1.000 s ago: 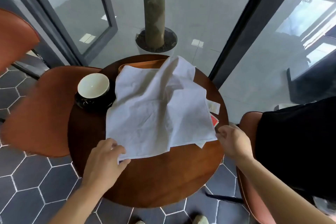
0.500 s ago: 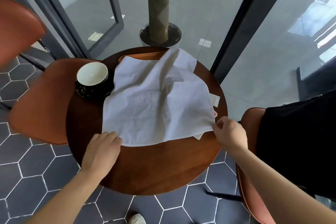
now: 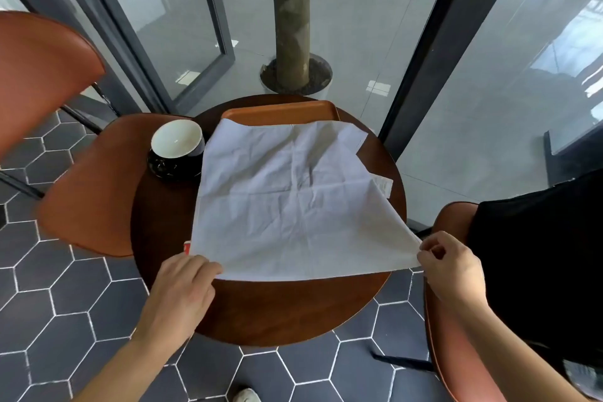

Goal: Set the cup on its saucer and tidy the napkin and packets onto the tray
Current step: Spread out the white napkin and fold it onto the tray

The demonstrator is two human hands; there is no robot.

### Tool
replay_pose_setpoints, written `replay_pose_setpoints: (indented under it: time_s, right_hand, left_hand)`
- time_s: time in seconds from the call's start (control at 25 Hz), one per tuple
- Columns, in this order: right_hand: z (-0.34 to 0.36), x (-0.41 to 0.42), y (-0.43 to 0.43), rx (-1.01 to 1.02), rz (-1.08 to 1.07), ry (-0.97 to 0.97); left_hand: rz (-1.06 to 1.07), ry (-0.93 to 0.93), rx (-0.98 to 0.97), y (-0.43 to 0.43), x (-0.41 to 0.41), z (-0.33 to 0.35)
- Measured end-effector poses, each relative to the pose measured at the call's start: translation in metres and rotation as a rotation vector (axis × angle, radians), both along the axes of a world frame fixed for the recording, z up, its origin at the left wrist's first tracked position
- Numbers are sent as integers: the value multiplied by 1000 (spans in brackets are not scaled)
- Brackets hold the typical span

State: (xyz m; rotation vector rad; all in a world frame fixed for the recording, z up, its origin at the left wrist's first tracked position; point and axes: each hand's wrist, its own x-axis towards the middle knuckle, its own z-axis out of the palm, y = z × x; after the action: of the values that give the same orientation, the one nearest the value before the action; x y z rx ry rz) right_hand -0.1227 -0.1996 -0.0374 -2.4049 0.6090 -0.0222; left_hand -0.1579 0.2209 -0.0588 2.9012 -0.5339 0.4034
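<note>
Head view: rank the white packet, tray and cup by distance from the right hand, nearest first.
1. White packet: at the right rim of the table, just beyond the right hand, which pinches a corner of the napkin.
2. Tray: far side, centre.
3. Cup: far left.

The napkin (image 3: 287, 206) is white, the tray (image 3: 280, 112) orange-brown, the table (image 3: 280, 310) dark brown. The cup (image 3: 176, 139) is white inside, its saucer (image 3: 166, 170) black. The floor tiles (image 3: 49, 320) are dark grey hexagons with white grout.
</note>
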Motion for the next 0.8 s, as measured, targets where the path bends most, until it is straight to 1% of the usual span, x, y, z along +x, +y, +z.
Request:
replay_pose_setpoints:
  time_s: [0.08, 0.16, 0.24, 0.28, 0.36, 0.44, 0.56, 0.6, 0.72, 0.8]
  right_hand:
    - [0, -2, -3, 25, -51, -15]
    - [-2, -8, -5, 6, -71, -35]
    - [-7, -13, 2, 21, -15, -15]
    - [-9, -13, 8, 67, 23, 9]
    - [-15, -9, 18, 142, 96, 52]
    - [-20, -2, 22, 159, 185, 72]
    - [-22, 7, 19, 89, 352, 117]
    - [-22, 11, 16, 53, 385, 101]
    - [-19, 36, 15, -99, 358, -64]
    - [-23, 70, 19, -170, 333, -114]
  left_hand:
    - [-16, 11, -8, 2, -6, 0]
    - [-14, 18, 5, 4, -13, -1]
    - [8, 40, 28, 5, -16, -2]
    - [22, 59, 32, 5, -16, -4]
    - [37, 102, 20, 6, -16, -10]
    - [14, 157, -7, 7, -19, -15]
    - [3, 220, -36, -6, -18, -20]
    - [17, 230, -39, -16, -14, -23]
    - [61, 272, -18, -56, 17, -30]
    - [90, 295, 52, -78, 40, -37]
